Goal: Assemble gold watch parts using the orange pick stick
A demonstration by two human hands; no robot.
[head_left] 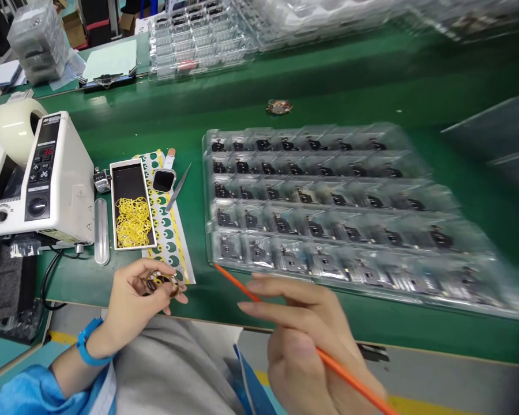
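Note:
My left hand is closed around a small round part with brass, black and yellow areas, just below the sticker sheet. Between the fingers of my right hand runs a thin orange stick, its tip near the lower left corner of the clear tray. Rows of small black parts lie in that tray's pockets. A white box holds a heap of yellow rings. Beside it, on the sheet, are a watch-like square device and pointed tweezers.
A white tape dispenser stands at the left, with a clear oblong case beside it. Another round part lies behind the tray. Farther back are a clipboard and stacked clear trays; more clear plastic rises at the right.

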